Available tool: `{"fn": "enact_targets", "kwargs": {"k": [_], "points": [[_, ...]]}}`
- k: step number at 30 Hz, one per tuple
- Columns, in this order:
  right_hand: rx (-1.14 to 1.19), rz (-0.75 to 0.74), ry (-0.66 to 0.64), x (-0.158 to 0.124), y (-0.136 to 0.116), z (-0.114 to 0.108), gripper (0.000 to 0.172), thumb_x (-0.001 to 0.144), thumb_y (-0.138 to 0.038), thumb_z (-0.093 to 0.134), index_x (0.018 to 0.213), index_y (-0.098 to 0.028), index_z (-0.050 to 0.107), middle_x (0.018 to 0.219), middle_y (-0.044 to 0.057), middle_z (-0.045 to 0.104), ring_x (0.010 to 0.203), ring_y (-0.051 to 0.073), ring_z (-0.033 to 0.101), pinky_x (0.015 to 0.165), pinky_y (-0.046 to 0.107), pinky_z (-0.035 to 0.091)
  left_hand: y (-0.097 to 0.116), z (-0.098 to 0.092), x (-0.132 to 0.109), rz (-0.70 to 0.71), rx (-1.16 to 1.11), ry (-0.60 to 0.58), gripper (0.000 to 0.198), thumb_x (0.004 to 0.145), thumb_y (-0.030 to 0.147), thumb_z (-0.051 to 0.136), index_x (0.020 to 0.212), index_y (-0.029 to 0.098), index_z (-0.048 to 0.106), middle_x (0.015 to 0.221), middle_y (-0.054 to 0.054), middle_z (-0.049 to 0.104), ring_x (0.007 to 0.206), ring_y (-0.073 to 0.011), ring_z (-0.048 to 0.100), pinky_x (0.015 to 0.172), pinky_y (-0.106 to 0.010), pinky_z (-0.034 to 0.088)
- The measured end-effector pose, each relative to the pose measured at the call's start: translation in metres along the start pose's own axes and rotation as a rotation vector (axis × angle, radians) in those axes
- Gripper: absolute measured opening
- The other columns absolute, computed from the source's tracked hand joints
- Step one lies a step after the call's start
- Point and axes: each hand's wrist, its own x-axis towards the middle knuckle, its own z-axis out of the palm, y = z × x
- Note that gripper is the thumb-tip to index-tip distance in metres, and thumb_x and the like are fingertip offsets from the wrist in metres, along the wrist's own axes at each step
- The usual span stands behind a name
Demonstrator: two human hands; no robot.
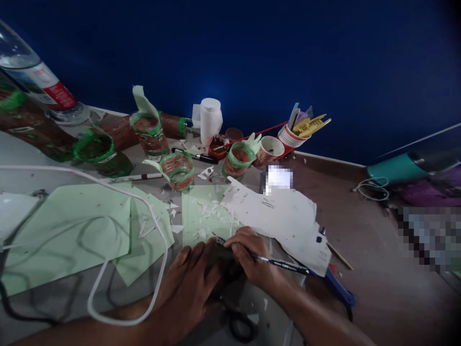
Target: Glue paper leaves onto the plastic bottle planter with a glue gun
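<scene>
My right hand point(254, 259) is closed around a dark pen point(281, 264), its tip low over the near edge of a light green sheet point(190, 228). Beside the tip, my left hand point(192, 276) lies palm down with fingers stretched out onto the sheet's near edge. White paper scraps point(211, 209) are strewn over that sheet. Below my hands are the black loop handles of scissors point(241, 327), partly in shadow. To the right of the pen lies a white cut-out paper point(284, 216) with small drawn marks.
Cups with green rims and brown sides point(178, 173) stand at the back, near a white bottle point(211, 120) and a stack of paper cups point(288, 137) holding plastic cutlery. More green sheets point(72, 226) lie left under a white cable point(163, 269). A blue-handled tool point(338, 286) lies right.
</scene>
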Motion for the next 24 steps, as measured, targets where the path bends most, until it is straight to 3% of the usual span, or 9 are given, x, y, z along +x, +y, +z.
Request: {"fn": "enact_targets", "kwargs": {"k": [6,16,24], "points": [[0.003,-0.019,0.006,0.001,-0.001,0.000,0.028,0.096,-0.027,0.042,0.085,-0.025,0.067,0.070,0.002,0.064,0.072,0.018,0.058,0.071,0.033,0.044,-0.005,-0.003,0.000,-0.004,-0.061,0.056,0.061,0.077,0.052,0.068,0.128,0.024,0.051,0.150,-0.016,0.037,0.127,-0.0376,0.042,0.100,-0.056,0.034],[0.011,-0.014,0.021,0.000,-0.002,0.001,0.026,0.095,-0.025,0.044,0.084,-0.024,0.067,0.069,0.002,0.064,0.071,0.018,0.059,0.070,0.032,0.044,-0.007,-0.012,0.007,-0.015,-0.102,0.021,0.061,0.079,0.059,0.063,0.128,0.024,0.051,0.148,-0.015,0.038,0.126,-0.0370,0.043,0.099,-0.054,0.036],[0.015,0.000,0.039,-0.001,-0.002,0.001,0.025,0.093,-0.022,0.045,0.084,-0.024,0.068,0.066,0.002,0.063,0.071,0.018,0.058,0.068,0.032,0.044,-0.007,-0.007,0.005,0.026,-0.040,0.002,0.056,0.086,0.060,0.052,0.126,0.022,0.055,0.147,-0.019,0.041,0.128,-0.0378,0.045,0.101,-0.057,0.033]]}}
